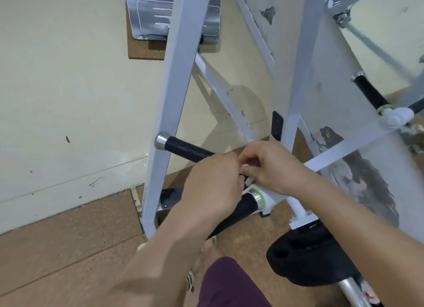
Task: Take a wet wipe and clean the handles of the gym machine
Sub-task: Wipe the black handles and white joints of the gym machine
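Note:
A black padded handle [185, 147] with a silver end cap juts left from the white machine frame [169, 104]. A second black handle [238, 211] runs down beneath my hands, ending in a chrome and green ring on a white joint [268, 197]. My left hand [213, 180] and my right hand [273, 164] meet over that joint, fingers pinched together on a small white bit, apparently a wet wipe [246, 169], mostly hidden. Another black handle [370, 92] shows in the mirror at right.
A black weight plate [305, 260] on a silver bar lies at lower right. A cream wall and skirting stand at left over brown floor [68, 249]. A grey metal plate [149, 15] hangs at the top. My maroon shorts [229, 283] and a sandal appear below.

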